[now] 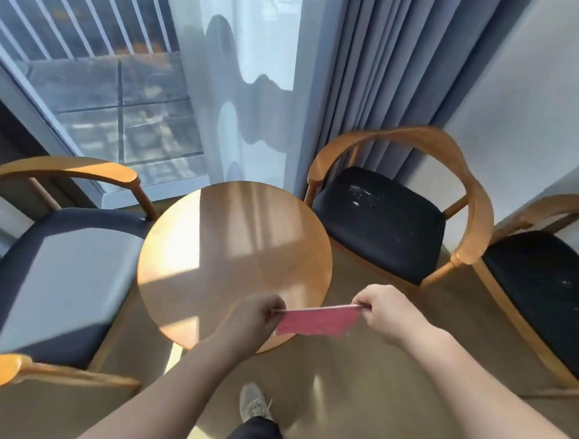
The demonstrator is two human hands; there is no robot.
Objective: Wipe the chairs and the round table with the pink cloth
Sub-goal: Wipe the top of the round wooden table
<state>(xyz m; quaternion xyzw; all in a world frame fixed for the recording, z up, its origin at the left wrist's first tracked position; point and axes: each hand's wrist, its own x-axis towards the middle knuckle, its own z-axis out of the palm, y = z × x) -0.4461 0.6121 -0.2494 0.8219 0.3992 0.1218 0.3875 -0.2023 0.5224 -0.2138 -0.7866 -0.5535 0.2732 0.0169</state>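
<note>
Small pink cloth (319, 321) is stretching taut as a flat strip over the near right rim of the round, honey-coloured wooden worktop (235, 250). Its long axis is running left to right, the right end riding slightly higher and the lower edge hanging loose. Whether it is touching the worktop surface: cannot tell.

Left hand (253, 315) is pinching the cloth's left end above the worktop's near edge, fingers curled, bare forearm reaching in from the near side. Right hand (385, 313) is pinching the right end just off the worktop's near right rim, forearm coming in from the near right.

Wooden armchair with a grey-blue seat (64, 273) is standing left of the worktop. Wooden armchair with a black seat (379, 221) is standing at the worktop's far right, pale specks showing on the pad. Another black-seated armchair (548, 296) is sitting farther right.
</note>
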